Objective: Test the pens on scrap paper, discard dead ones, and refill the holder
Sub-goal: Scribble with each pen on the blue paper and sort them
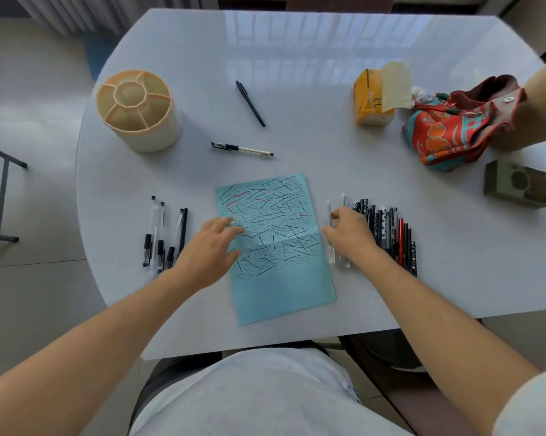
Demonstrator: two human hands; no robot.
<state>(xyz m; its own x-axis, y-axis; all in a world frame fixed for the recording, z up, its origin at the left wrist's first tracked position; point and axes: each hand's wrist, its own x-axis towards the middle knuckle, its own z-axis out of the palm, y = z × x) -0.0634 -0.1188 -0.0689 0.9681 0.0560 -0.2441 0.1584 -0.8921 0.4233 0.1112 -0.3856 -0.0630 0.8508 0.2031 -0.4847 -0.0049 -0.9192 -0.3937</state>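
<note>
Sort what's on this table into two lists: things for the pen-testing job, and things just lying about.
For the job:
blue scrap paper
row of pens right of it
clear pens left of it
two loose pens
empty pen holder

Lying about:
tissue pack
patterned cloth pouch
small green box
</note>
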